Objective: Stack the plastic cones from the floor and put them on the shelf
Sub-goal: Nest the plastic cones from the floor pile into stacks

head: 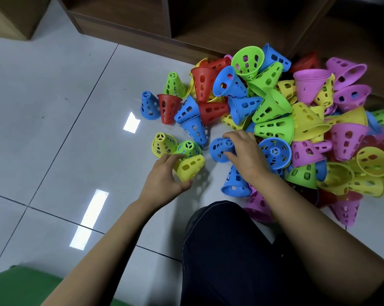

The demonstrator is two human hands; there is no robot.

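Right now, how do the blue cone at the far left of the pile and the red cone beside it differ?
The blue cone stands on its wide rim, spoked tip up; the red cone is inverted, wide mouth up, narrow end down. Colour differs too: blue cone against red cone. Both are perforated plastic cones of similar size.

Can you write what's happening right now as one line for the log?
stage: picking up | left hand: holds yellow cone | right hand: grips blue cone | cone pile: on floor

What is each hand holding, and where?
Left hand grips a yellow cone round its side; right hand grips a blue cone by its narrow top.
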